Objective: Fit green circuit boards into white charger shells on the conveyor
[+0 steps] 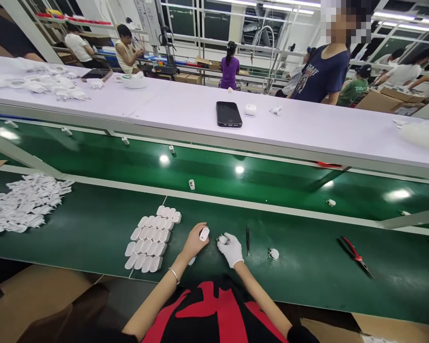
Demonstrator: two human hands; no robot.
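Observation:
My left hand (194,241) is bare and closed on a small white plastic casing (204,233), held just above the green work surface (93,228). Close to its right, my right hand (230,248) wears a white glove and is closed around another small white part (222,239). The two hands nearly touch. To the left of my left hand lie neat rows of several finished white casings (152,237). A black pen (248,238) and a loose white part (273,254) lie just right of my gloved hand.
A pile of white parts (23,202) sits at far left. Red-handled pliers (355,256) lie to the right. A green conveyor (214,166) runs behind, then a white table (307,128) with a black phone (229,114). Other people work beyond. Cardboard boxes (32,300) flank me.

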